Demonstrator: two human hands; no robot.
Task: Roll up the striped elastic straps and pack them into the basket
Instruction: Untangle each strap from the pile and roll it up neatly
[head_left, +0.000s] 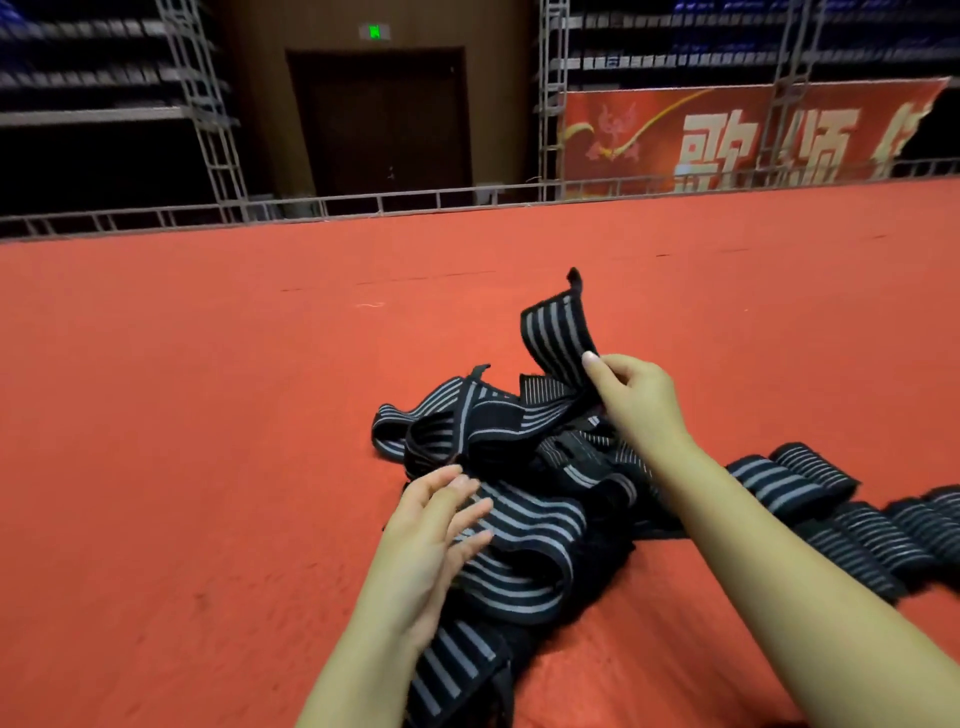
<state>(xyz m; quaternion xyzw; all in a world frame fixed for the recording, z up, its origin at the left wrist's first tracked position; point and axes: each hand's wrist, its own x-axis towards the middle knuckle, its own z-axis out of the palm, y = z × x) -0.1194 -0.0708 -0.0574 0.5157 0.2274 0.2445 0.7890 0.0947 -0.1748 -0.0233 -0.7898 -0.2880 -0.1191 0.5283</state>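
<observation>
Your right hand (636, 400) pinches a striped strap (553, 338) whose free end stands up toward the frame's top, while your left hand (431, 540), fingers loosely spread, touches the pile (519, 519).

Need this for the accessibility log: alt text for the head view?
Right hand pinches one striped strap end up from a tangled strap pile on red carpet; open left hand rests on the pile. Rolled straps lie to the right.
</observation>
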